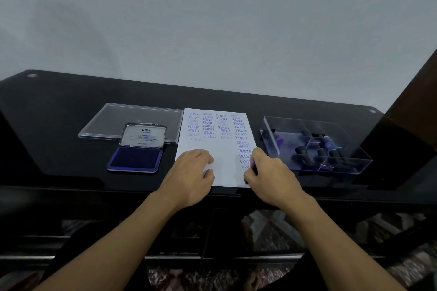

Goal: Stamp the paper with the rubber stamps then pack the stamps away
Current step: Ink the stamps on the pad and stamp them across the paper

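A rubber stamp (pixel 252 164) is held upright against the right margin of the sheet of paper (pixel 224 146), at about 4 o'clock on the sheet. It is almost wholly covered by the right hand (pixel 272 175): only a sliver of purple handle is seen between the curled fingers (pixel 257 154) and the thumb, and a dark edge under the thumb at the paper's border. The stamp is thus gripped from above, with its lower end at the sheet just below the blue "SAMPLE" prints. The paper is marked in columns with blue words such as "FRAGILE", "AMENDED" and "AIR MAIL". At 7 o'clock on the sheet the left hand (pixel 194 172) is laid palm down, its fingers relaxed and pressed on the blank part, nothing being gripped. At 9 o'clock from the paper an open Artline ink pad (pixel 136 159) is set, its lid (pixel 143 136) raised behind it. At 10 o'clock a flat clear plastic cover (pixel 113 120) is laid, partly behind the pad. At 3 o'clock a clear compartmented box (pixel 350 163) is placed, in which several dark-handled stamps (pixel 302 152) are lying. Everything is borne by a glossy black table (pixel 59 149).
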`<state>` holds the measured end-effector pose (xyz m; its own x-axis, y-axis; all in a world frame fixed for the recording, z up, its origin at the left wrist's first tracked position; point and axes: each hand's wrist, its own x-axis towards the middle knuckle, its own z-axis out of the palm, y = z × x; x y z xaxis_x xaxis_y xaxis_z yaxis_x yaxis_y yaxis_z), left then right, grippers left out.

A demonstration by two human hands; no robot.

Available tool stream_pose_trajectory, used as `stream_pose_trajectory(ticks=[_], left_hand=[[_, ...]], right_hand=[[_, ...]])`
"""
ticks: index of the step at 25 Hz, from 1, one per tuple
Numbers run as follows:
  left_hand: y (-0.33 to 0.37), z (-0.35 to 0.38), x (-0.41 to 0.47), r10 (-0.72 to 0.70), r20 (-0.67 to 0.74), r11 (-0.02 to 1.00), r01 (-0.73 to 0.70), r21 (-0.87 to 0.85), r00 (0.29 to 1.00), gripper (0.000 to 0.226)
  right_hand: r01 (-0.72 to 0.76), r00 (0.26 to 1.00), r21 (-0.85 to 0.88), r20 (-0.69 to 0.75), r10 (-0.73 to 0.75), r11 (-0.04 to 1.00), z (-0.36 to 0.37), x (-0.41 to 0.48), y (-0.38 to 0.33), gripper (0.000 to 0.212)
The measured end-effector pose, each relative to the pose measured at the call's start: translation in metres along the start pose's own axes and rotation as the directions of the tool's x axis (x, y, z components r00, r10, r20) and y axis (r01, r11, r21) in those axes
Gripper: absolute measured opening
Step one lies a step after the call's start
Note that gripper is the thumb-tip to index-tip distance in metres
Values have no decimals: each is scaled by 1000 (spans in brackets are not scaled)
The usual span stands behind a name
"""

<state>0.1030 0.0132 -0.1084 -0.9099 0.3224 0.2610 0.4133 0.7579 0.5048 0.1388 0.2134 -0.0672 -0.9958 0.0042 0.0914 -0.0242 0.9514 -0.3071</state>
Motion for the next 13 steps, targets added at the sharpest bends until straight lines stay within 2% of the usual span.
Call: stream_pose_trajectory(ticks=[5, 10, 13], left_hand=[[3, -6, 3, -18, 60, 1000, 19, -17, 998, 34], [8, -13, 13, -66, 37, 995, 68, -74, 997, 32], [16, -19, 24, -66, 17, 992, 67, -109, 998, 31]], right_hand=[[2, 1000, 8, 19, -2, 1000, -1, 1, 2, 15], [-23, 982, -1, 185, 22, 1000, -21, 19, 0, 12], [-18, 994, 27, 107, 15, 999, -48, 32, -5, 17]])
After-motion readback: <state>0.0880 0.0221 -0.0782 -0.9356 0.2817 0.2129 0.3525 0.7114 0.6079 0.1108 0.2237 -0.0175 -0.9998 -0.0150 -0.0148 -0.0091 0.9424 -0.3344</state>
